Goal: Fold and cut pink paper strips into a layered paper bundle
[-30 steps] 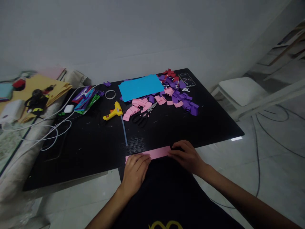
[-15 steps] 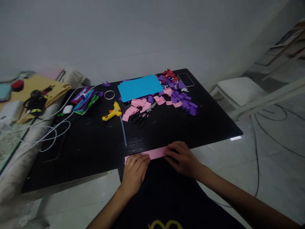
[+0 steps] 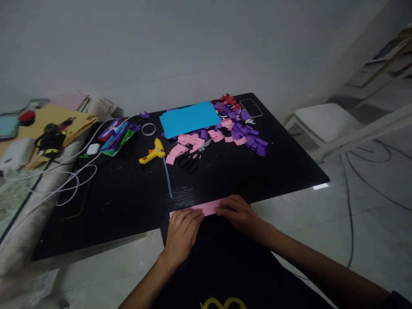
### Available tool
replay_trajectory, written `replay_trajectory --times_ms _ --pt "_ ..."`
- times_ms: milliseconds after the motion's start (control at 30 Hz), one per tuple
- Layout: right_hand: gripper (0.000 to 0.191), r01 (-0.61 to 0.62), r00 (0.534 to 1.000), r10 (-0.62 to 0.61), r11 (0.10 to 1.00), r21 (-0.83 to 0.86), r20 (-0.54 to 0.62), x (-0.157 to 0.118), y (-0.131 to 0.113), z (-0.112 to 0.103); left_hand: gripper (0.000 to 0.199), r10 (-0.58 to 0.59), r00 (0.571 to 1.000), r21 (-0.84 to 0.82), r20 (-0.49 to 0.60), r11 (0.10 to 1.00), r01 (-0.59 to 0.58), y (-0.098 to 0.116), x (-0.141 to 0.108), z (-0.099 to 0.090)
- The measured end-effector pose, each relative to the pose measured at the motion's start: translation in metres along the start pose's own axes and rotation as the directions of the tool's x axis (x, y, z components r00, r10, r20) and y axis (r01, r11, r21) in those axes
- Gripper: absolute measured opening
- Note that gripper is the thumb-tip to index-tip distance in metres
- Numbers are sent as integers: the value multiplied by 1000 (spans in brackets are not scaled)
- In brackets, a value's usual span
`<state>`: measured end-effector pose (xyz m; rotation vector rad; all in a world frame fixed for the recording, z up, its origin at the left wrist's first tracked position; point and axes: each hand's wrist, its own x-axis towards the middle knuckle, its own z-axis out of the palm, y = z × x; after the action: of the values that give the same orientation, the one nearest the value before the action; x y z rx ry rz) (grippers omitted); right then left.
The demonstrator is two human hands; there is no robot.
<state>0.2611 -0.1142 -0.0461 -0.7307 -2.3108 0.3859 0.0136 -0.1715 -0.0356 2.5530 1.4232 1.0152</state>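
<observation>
I see 1 pink strip [image 3: 210, 208] along the near edge of the table [image 3: 128, 193]. Left hand [image 3: 184, 229], half-curled, presses over it, likely steadying; right hand [image 3: 240, 214] half-curls at its right end, pinch unclear.

Left fingers [image 3: 189, 218] bent, palm down; right fingers [image 3: 229, 205] curled, pointing inward.

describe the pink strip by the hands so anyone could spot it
Find the black table, then its near edge, by the person's body. There the pink paper strip lies partly under the left hand, the right hand at its other end. It is one long band, unlike the small pink pieces farther back near the scissors.
</observation>
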Motion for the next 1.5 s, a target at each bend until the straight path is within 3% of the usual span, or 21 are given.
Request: replay_trajectory --times_ms 367,633,833,1067,1233,1500 --pt "22 7 1000 -7 1000 3 0 2 1 0 24 8 1000 9 -5 1000 -8 -3 -4 2" --pt "36 24 992 -10 993 -112 126 4 -5 -4 29 -10 1000 9 22 1000 10 -3 -7 3" --pt "45 27 988 3 982 -187 157 9 -10 -5 42 4 999 41 52 999 -6 -2 -8 3" --pt "50 23 972 31 975 -221 234 13 -13 -9 45 1 998 79 68 997 -6 -1 -9 5" --pt "48 19 961 48 971 -238 272 15 -15 -11 37 1 1000 69 30 998 -3 0 -7 5" --pt "43 -1 974 46 980 -197 220 11 -14 -9 27 -10 1000 55 -18 998 11 -6 -8 -7"
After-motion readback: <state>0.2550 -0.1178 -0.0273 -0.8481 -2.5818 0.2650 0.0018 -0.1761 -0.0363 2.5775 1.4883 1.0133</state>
